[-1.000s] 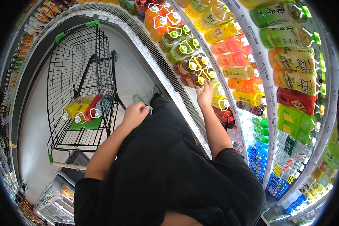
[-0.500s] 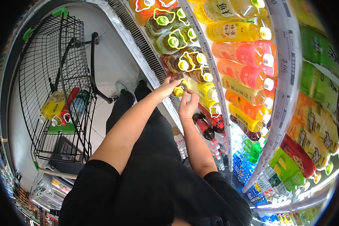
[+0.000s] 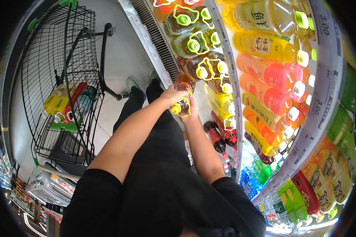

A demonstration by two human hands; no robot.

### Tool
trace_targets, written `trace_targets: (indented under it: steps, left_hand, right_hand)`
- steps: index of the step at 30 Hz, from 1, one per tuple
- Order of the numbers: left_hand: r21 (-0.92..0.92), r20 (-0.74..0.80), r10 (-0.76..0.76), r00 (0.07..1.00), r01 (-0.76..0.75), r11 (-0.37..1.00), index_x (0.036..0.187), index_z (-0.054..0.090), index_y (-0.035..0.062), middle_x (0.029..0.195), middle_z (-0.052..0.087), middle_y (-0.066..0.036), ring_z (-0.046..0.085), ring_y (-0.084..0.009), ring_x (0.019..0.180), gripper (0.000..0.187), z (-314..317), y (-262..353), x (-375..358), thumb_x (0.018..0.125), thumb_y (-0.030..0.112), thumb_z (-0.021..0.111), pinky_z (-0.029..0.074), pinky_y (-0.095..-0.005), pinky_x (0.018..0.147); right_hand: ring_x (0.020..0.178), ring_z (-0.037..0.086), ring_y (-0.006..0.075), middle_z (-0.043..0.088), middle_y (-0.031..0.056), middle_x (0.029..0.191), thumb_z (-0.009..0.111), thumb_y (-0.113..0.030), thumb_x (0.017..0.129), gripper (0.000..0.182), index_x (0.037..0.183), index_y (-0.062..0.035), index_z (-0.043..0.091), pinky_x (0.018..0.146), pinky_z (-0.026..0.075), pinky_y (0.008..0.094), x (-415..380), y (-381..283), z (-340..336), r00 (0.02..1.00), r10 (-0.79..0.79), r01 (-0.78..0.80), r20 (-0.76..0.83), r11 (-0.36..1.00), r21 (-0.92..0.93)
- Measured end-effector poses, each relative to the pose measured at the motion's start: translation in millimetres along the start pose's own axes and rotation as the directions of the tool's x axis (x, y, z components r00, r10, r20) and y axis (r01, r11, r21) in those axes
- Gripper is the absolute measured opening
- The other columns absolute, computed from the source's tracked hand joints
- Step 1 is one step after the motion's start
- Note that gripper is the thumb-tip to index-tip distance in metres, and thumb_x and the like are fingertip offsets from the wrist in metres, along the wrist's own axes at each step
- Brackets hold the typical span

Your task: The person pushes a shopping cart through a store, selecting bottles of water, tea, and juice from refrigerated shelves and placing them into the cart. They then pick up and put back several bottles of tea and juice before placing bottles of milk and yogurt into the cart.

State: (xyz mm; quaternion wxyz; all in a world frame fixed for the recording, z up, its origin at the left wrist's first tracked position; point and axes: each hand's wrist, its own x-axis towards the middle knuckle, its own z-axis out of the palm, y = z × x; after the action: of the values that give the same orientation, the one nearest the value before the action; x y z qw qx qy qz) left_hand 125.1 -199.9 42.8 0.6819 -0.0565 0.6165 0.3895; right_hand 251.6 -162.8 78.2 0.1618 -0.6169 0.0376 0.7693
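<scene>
— Grasping what?
— Gripping a brown bottle (image 3: 184, 83) with both hands: left hand (image 3: 173, 97) wrapped across its middle, right hand (image 3: 191, 113) against the other side, near the neck.
— Held how?
— Tilted, with yellow cap (image 3: 176, 109) nearer the camera and yellow loop (image 3: 184, 115) next to the right hand.
— Held where?
— In front of dark trousers (image 3: 162, 130), near the front edge of the lower shelf; impossible to tell if touching it.
— Beside what?
— Just beside more brown bottles (image 3: 193, 67), between green bottles (image 3: 181, 47) and yellow bottles (image 3: 217, 98).
— And higher up?
— Pink bottles (image 3: 265, 85), then orange bottles (image 3: 261, 123).
— And off to the left?
— A wire cart (image 3: 67, 43), well apart, with yellow-labelled bottles (image 3: 56, 103), a red bottle (image 3: 78, 91) and a clear bottle (image 3: 85, 103) inside, near a green panel (image 3: 65, 126).
</scene>
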Motion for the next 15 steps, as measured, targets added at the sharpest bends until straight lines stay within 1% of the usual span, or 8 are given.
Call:
trace_targets:
  steps: [2,4,5,6,7,9,12,15]
  left_hand:
    - [-0.045,0.048,-0.077,0.996,0.079,0.996,0.133,0.048,-0.0072,0.112,0.068,-0.017,0.071,-0.0241,0.095,0.07,-18,0,-13,0.079,0.028,0.075,0.058,-0.0377,0.081]
    - [-0.14,0.04,-0.211,0.977,0.214,0.967,0.13,0.053,-0.0048,0.114,0.067,-0.018,0.072,-0.0259,0.094,0.073,-49,40,-88,0.075,0.036,0.079,0.059,-0.0432,0.075]
    - [-0.177,-0.031,-0.163,0.986,0.156,0.972,0.124,0.057,-0.0037,0.104,0.069,-0.015,0.073,-0.0248,0.084,0.067,-60,43,-113,0.076,0.038,0.078,0.059,-0.0453,0.069]
    - [-0.259,0.068,-0.086,0.994,0.101,0.961,0.127,0.054,-0.0048,0.111,0.067,-0.017,0.071,-0.0245,0.091,0.069,-79,9,-95,0.078,0.038,0.076,0.059,-0.0445,0.071]
    - [-0.303,-0.013,-0.068,0.998,0.061,0.951,0.131,0.05,-0.0049,0.115,0.065,-0.018,0.07,-0.0244,0.095,0.071,-96,14,-125,0.079,0.037,0.076,0.059,-0.0432,0.073]
    - [-0.41,-0.051,0.018,0.999,-0.037,0.911,0.145,0.036,-0.0042,0.131,0.057,-0.018,0.064,-0.0241,0.112,0.078,-126,27,-191,0.086,0.029,0.073,0.056,-0.0381,0.089]
    - [-0.586,-0.23,0.312,0.922,-0.387,0.712,0.152,0.028,-0.0033,0.137,0.053,-0.017,0.059,-0.0233,0.12,0.08,-157,7,-251,0.089,0.021,0.071,0.05,-0.035,0.1]
    - [-0.497,-0.439,0.433,0.787,-0.614,0.613,0.154,0.023,-0.0033,0.143,0.048,-0.017,0.053,-0.0218,0.127,0.081,-189,12,-326,0.09,0.015,0.07,0.046,-0.035,0.106]
  right_hand:
    - [0.114,0.064,0.0338,0.067,0.0122,0.126,0.044,-0.046,0.105,0.048,0.134,-0.0094,0.055,0.099,0.051,0.0545,-18,14,17,0.998,0.056,-0.055,-0.016,0.998,0.009]
    - [0.115,0.064,0.0338,0.066,0.0133,0.126,0.042,-0.043,0.107,0.047,0.136,-0.0083,0.053,0.099,0.051,0.0536,-34,29,40,0.997,0.062,-0.07,-0.052,0.983,-0.167]
    - [0.115,0.064,0.0337,0.066,0.0133,0.127,0.041,-0.042,0.107,0.047,0.137,-0.0081,0.053,0.099,0.051,0.0535,-41,39,48,0.996,0.073,-0.083,-0.048,0.966,-0.244]
    - [0.114,0.064,0.0336,0.065,0.0133,0.127,0.041,-0.042,0.107,0.046,0.137,-0.0079,0.052,0.099,0.051,0.0534,-47,52,56,0.995,0.089,-0.097,-0.041,0.943,-0.319]
    - [0.113,0.065,0.0327,0.065,0.0141,0.127,0.041,-0.041,0.108,0.046,0.138,-0.0073,0.05,0.098,0.052,0.0525,-56,62,70,0.984,0.171,-0.145,0.045,0.925,-0.35]
    - [0.117,0.062,0.0302,0.062,0.0153,0.126,0.047,-0.027,0.107,0.04,0.14,-0.0045,0.045,0.099,0.052,0.0463,-85,88,100,0.976,0.073,0.046,0.207,0.854,-0.518]
    - [0.124,0.056,0.0259,0.055,0.0149,0.134,0.052,-0.012,0.104,0.048,0.147,-0.0011,0.035,0.104,0.048,0.0404,-163,123,167,0.895,0.025,0.275,0.445,0.754,-0.597]
    - [0.128,0.052,0.0224,0.05,0.0146,0.139,0.054,-0.008,0.102,0.058,0.152,-0.0006,0.025,0.108,0.043,0.0375,-195,160,208,0.727,0.089,0.524,0.681,0.569,-0.634]
